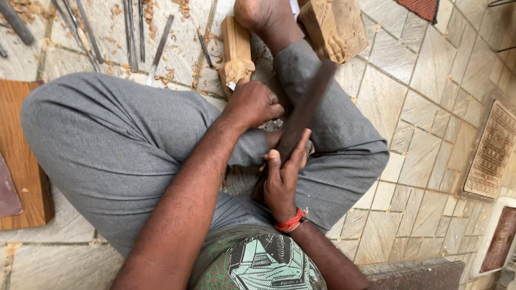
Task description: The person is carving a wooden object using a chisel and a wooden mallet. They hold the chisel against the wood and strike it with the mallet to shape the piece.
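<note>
In the head view, a person in grey trousers is seen seated cross-legged on a pale tiled floor (430, 134). The left hand (255, 102) is closed into a fist around a chisel whose pale tip (231, 85) is pressed against a small light-coloured carved wooden figure (236, 53). That figure lies on the floor just beyond the left knee, beside the bare foot (260, 16), among scattered wood shavings (177, 48).

The right hand (282, 180) is wrapped around the lower end of a long dark wooden mallet (306, 107); the fingers are curled about the handle while the thumb is laid straight along it. The mallet is blurred and is tilted up over the right leg, near the fisted left hand. A red thread band (290, 221) is worn on the right wrist.

A second, larger carved wooden block (333, 24) is propped by the foot. A row of slim metal carving tools (134, 32) is laid out on the floor at the top left. A brown wooden board (21, 156) is seen at the left edge, and a carved rectangular panel (492, 150) at the right.
</note>
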